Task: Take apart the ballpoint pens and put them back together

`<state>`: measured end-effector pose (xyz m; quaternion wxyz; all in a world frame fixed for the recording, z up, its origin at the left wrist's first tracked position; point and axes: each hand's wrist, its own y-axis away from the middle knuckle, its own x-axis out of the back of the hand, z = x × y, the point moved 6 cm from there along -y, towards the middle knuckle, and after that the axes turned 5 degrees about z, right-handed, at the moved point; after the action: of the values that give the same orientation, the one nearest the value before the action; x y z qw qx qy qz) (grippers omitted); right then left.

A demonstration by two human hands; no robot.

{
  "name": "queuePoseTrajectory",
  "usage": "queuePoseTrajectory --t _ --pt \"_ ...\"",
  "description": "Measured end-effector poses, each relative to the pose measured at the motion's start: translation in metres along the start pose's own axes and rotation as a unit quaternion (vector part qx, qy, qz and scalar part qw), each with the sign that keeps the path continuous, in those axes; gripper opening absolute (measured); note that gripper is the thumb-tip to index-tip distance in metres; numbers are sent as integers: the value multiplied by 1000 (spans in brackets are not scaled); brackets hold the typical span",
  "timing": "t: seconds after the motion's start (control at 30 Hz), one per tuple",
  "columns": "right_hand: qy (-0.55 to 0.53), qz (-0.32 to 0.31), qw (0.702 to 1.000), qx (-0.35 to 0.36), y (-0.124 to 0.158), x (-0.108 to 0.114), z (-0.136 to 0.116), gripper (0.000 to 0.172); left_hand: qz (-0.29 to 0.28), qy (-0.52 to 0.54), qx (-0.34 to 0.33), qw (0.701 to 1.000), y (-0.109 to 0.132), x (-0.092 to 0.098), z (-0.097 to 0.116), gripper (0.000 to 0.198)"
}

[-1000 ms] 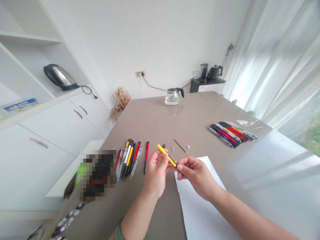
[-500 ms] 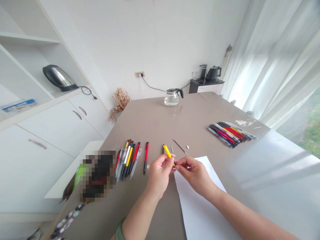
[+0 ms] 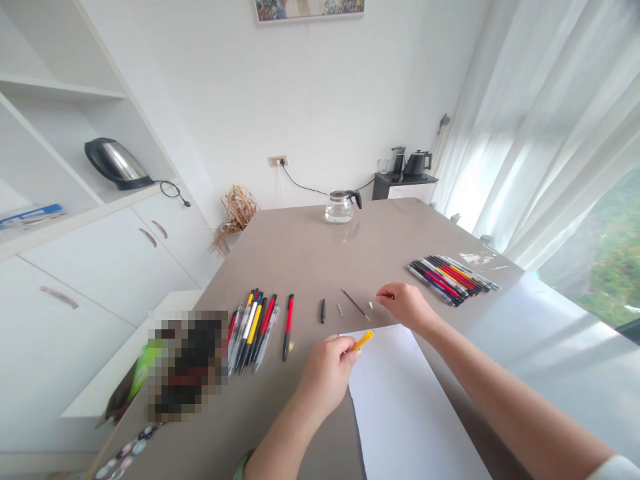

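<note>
My left hand (image 3: pixel 330 370) is closed around a yellow pen barrel (image 3: pixel 364 341), whose end points up and right over the top of a white sheet of paper (image 3: pixel 400 393). My right hand (image 3: pixel 406 305) is over the table with its fingers drawn together. Whatever they may hold is hidden. Just left of those fingertips lies a small white cone-shaped piece (image 3: pixel 371 305). Beside it are a thin pen refill (image 3: pixel 356 304), a small spring (image 3: pixel 340 309) and a black pen grip section (image 3: pixel 323 311). A red and black pen (image 3: pixel 288 328) lies farther left.
Several pens (image 3: pixel 254 330) lie grouped on the left, near a blurred dark item (image 3: pixel 187 367). Another row of pens (image 3: pixel 450 280) is at the right, with white scraps (image 3: pixel 477 257) behind it. A glass pot (image 3: pixel 340 208) stands at the far end of the table (image 3: pixel 300 247).
My right hand has left the yellow barrel and moved up and right to beside the small white piece. My left hand has lowered the barrel and tilted it rightward. The view has tipped up slightly.
</note>
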<state>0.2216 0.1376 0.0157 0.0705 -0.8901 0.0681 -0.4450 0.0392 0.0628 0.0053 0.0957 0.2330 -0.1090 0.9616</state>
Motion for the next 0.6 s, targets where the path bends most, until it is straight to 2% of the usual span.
queuePoseTrajectory --t 0.17,0.37,0.47,0.53,0.6 --pt "11 -16 1000 9 -7 -23 7 18 -13 -42 -9 999 -1 0 4 21" --pt "9 -6 1000 11 -6 -29 6 14 -4 -32 -18 999 -2 0 8 20" --pt "-4 1 1000 13 -2 -18 -3 16 -4 -12 -24 1000 -2 0 12 21" --pt "-41 4 999 15 6 -3 -15 19 -3 -5 -39 999 -2 2 17 21" --pt "-166 13 986 24 21 17 -30 19 3 5 -66 998 -2 3 24 20"
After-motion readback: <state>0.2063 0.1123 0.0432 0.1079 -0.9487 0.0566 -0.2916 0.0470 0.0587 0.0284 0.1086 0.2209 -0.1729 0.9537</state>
